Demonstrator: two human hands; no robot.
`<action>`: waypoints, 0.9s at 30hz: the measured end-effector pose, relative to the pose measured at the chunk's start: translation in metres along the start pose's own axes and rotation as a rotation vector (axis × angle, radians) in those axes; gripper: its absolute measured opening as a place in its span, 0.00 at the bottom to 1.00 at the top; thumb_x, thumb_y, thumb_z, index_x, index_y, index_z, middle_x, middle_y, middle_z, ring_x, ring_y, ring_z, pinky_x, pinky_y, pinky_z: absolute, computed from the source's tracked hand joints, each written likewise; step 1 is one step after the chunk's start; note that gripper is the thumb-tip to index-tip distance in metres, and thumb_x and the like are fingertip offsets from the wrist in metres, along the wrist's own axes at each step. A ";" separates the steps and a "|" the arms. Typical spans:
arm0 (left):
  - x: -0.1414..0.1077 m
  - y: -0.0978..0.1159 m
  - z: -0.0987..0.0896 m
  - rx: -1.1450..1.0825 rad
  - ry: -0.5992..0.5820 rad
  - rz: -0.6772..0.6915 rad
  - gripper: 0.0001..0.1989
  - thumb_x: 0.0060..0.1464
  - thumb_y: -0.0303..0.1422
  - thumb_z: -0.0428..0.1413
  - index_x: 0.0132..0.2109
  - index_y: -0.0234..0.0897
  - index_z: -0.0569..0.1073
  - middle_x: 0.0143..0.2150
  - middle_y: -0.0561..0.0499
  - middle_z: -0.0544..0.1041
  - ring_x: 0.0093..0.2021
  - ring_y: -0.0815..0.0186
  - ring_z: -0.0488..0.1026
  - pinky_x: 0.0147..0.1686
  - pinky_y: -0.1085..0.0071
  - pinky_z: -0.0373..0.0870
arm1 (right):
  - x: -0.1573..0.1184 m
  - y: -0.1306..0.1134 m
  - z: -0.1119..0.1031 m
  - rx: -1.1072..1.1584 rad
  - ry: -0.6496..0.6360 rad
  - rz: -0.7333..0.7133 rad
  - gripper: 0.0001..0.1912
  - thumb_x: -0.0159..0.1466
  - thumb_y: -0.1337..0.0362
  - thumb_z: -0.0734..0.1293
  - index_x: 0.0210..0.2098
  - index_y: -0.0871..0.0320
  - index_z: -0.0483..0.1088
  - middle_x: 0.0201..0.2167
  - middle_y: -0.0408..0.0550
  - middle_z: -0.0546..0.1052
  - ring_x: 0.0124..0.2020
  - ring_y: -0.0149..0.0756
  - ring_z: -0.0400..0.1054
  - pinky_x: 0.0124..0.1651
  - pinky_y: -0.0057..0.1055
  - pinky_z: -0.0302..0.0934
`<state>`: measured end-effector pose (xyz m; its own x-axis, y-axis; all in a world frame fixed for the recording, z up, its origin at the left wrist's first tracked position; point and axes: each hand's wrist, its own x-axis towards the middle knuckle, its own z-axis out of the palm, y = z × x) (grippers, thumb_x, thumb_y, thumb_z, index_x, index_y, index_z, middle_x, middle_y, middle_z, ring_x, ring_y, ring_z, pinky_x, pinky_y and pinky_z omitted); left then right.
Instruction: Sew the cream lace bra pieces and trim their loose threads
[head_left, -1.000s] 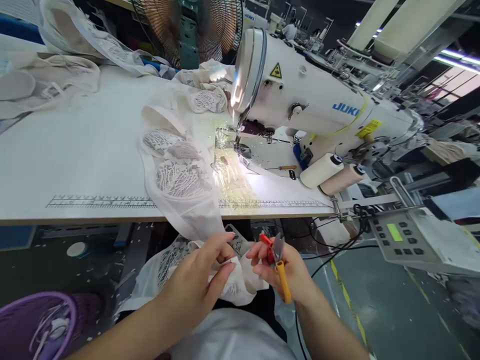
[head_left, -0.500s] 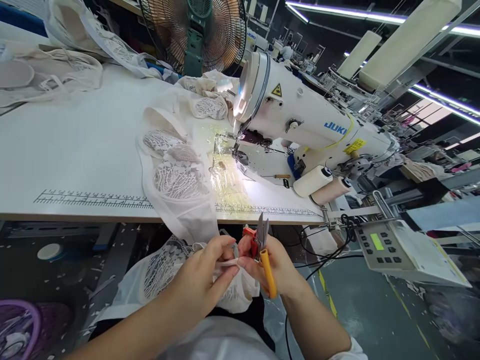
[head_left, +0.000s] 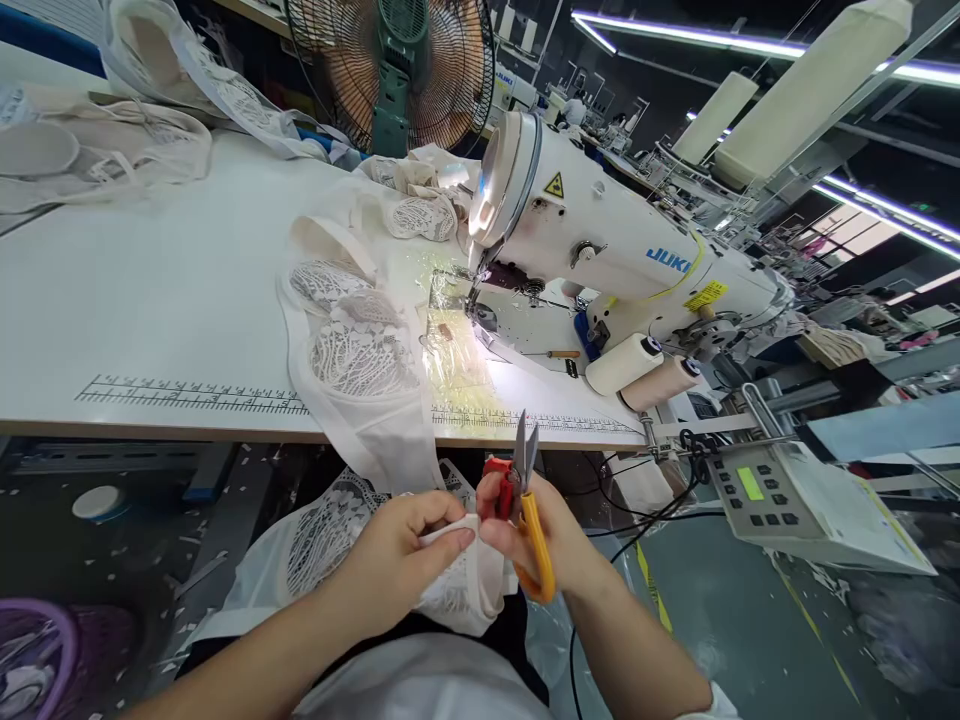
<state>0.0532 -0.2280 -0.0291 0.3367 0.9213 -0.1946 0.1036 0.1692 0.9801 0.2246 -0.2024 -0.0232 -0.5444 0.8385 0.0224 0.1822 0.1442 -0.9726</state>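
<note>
White fabric with lace panels point(head_left: 487, 585) is bunched over the person's lap, and its folded edge is pinched between the thumb and fingers of the left hand point(head_left: 397, 555). The right hand point(head_left: 551, 540) is wrapped round a pair of scissors point(head_left: 531, 518), one handle red and one orange, blades a bit apart and aimed up, away from the cloth. Its thumb and fingertips come right up to that pinched edge; can't really tell if they're gripping it too. That's the sketchy bit imo: two sets of fingers crowded together with a tool parked in the palm, so a careless twist of the right wrist could swing the tips into the lace and nick it, or catch a finger. The left pinch looks to be on just a thin bit of edge, so it could slip if the weight below tugs. Further out, a lacy length point(head_left: 364, 355) lies on the table point(head_left: 187, 270) and hangs over its front edge; if it's joined to the lap part (hard to say), a hard pull might drag it down or snag it near the sewing machine point(head_left: 600, 225).
</note>
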 end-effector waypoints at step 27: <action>0.008 0.000 -0.033 -0.121 -0.085 -0.302 0.13 0.39 0.41 0.56 0.22 0.34 0.67 0.19 0.59 0.60 0.21 0.73 0.54 0.23 0.74 0.50 | -0.015 0.004 -0.012 -0.654 -0.399 0.243 0.33 0.50 0.29 0.51 0.23 0.56 0.52 0.19 0.40 0.59 0.20 0.27 0.48 0.23 0.25 0.43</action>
<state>0.0255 -0.2089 -0.0291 0.3849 0.7915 -0.4748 0.1002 0.4756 0.8739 0.2430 -0.2085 -0.0246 -0.6567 0.6532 -0.3770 0.7089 0.3641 -0.6041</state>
